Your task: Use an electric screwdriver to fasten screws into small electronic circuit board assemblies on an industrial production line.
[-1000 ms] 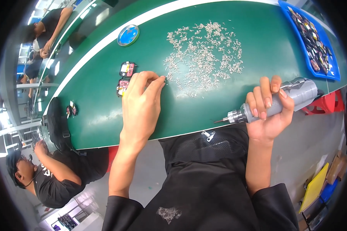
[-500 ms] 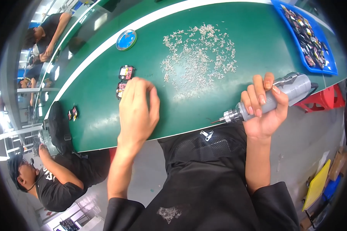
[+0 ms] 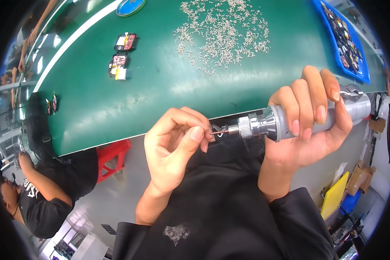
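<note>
Carefully seating a small screw on the bit of a grey and silver electric screwdriver [image 3: 290, 119], held off the near edge of the green table [image 3: 151, 91].
Left hand [image 3: 175, 149] pinches thumb and forefinger at the bit tip, at nine o'clock from the chuck; right hand [image 3: 310, 125] wraps closed round the barrel; keep bit and screw in line, barrel steady; loose silver screws [image 3: 223, 32] lie scattered at twelve o'clock.

Bright even overhead light, soft glare on the green table [image 3: 160, 95] (sharp centre), fisheye-bent, dark-vignetted edges
</note>
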The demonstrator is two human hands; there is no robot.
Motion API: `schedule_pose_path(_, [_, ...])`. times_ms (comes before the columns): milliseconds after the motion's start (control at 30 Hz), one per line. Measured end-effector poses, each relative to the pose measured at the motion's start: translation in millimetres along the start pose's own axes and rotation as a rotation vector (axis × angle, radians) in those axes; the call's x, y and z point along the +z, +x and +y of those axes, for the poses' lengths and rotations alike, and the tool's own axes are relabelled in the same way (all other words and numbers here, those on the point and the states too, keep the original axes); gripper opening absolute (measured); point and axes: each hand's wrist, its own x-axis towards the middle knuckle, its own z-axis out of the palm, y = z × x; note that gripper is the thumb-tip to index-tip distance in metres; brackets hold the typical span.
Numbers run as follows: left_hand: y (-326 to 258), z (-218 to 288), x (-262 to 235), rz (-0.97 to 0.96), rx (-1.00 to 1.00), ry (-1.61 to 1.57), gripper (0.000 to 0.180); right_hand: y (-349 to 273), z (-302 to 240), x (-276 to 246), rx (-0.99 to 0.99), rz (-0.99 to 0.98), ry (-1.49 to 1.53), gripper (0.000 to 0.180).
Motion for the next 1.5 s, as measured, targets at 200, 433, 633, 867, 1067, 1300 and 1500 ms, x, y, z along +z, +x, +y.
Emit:
schedule_pose_path(200, [-5.6, -1.5, 2.2, -0.015, -0.012, -0.101, 0.010, -6.0, 2.5, 4.6, -0.012, -0.018, -0.054, 0.013])
schedule_pose_path(433, [-3.9, -2.4, 5.0, -0.014, 0.007, 0.027, 0.016, -6.9, 2.7, 5.2, -0.012, -0.028, -0.068, 0.013])
schedule_pose_path(633, [-5.0, -0.2, 1.2, -0.041, -0.001, 0.058, 0.017, -7.1, 0.7, 4.5, 0.013, -0.061, -0.095, 0.013])
schedule_pose_path(867, [-9.3, -3.0, 7.6, 0.023, 0.223, 0.609, 0.005, -10.7, -2.2, -2.3, 0.017, -0.104, -0.153, 0.013])
schedule_pose_path(1067, [7.7, -4.7, 9.6, -0.001, 0.162, 0.560, 0.005, 0.5, -1.0, -17.2, 0.016, -0.008, -0.070, 0.012])
schedule_pose_path(1300, [25.8, 16.5, 12.4, -0.085, 0.303, 0.845, 0.037, 7.5, -1.5, -20.4, -0.053, 0.112, -0.018, 0.012])
schedule_pose_path(1500, [119.4, 47.0, -6.7, -0.018, 0.535, 1.277, 0.019, 13.8, -5.0, -48.2, -0.082, 0.356, -0.017, 0.013])
